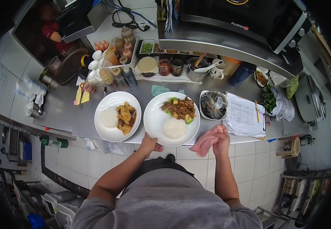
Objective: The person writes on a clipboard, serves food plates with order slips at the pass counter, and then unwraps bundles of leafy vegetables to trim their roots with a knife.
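Left hand (149, 145) — holding broccoli plate (153, 120) | right hand (221, 140) — clutching pink cloth (203, 144) | appliance (217, 16): FUJIDENZO

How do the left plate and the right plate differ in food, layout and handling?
The left plate holds yellowish-brown pieces; the right plate holds darker brown pieces with green vegetables.
The left plate's rice sits at its left; the right plate's rice at its near side.
The left hand touches the right plate; no hand touches the left plate.
Both plates are white.
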A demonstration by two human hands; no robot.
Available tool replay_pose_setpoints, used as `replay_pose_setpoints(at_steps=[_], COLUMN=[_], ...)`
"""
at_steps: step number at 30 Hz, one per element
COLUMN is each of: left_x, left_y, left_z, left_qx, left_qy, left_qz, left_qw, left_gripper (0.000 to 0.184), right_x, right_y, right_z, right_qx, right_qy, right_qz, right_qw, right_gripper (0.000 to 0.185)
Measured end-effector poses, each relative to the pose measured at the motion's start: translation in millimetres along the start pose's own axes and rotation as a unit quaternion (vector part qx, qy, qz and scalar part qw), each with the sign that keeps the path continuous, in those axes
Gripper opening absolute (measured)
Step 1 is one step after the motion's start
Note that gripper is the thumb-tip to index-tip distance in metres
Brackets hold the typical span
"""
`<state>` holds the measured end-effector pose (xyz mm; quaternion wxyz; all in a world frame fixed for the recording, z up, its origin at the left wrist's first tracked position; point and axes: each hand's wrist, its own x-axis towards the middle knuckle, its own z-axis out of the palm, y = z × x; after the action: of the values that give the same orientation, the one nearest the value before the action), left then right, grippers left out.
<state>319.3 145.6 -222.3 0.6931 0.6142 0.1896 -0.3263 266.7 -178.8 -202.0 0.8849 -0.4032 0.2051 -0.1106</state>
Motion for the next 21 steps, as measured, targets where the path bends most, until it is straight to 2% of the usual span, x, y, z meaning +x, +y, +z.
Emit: replay_pose_setpoints(at_steps=[1,5,9,11,12,14,18,20,21], left_x=[-1.2,-1.5,-15.3,-25.3,-22.6,-17.0,-12.7,-10.1,-9.7], left_y=[3.7,13.3,4.7,-0.8,-6.2,-15.2,-20.0,-20.4,-20.1], left_z=[-1.2,-13.9,-6.1,3.8,1.9,0.3,5.2,6.3,6.1], left_qx=[0.007,0.032,0.001,-0.04,-0.044,-0.152,-0.171,-0.184,-0.196], left_qy=[0.003,-0.01,0.001,-0.051,-0.048,-0.146,-0.167,-0.167,-0.164], left_qz=[-0.008,-0.011,-0.048,-0.071,-0.07,-0.166,-0.176,-0.182,-0.189], left_qw=[1.0,0.999,0.999,0.995,0.995,0.963,0.955,0.951,0.948], left_gripper=[0.047,0.039,0.045,0.043,0.043,0.04,0.039,0.039,0.039], right_x=[2.5,5.0,6.9,2.5,3.2,6.0,20.5,25.5,25.6], right_y=[-7.1,-27.1,-22.7,-19.8,-17.7,-10.5,12.5,26.9,27.7], right_z=[1.3,2.0,-11.4,-9.1,-9.8,-16.5,-41.7,-49.7,-52.6], right_qx=[0.022,0.009,0.025,0.025,0.023,0.047,0.057,0.0,0.017], right_qy=[-0.005,0.001,-0.004,0.007,0.003,0.012,-0.008,0.034,0.008], right_qz=[-0.036,-0.037,-0.015,-0.014,-0.011,0.0,0.023,0.039,0.028], right_qw=[0.999,0.999,1.0,1.0,1.0,0.999,0.998,0.999,0.999], right_gripper=[0.032,0.032,0.037,0.038,0.038,0.039,0.04,0.038,0.038])
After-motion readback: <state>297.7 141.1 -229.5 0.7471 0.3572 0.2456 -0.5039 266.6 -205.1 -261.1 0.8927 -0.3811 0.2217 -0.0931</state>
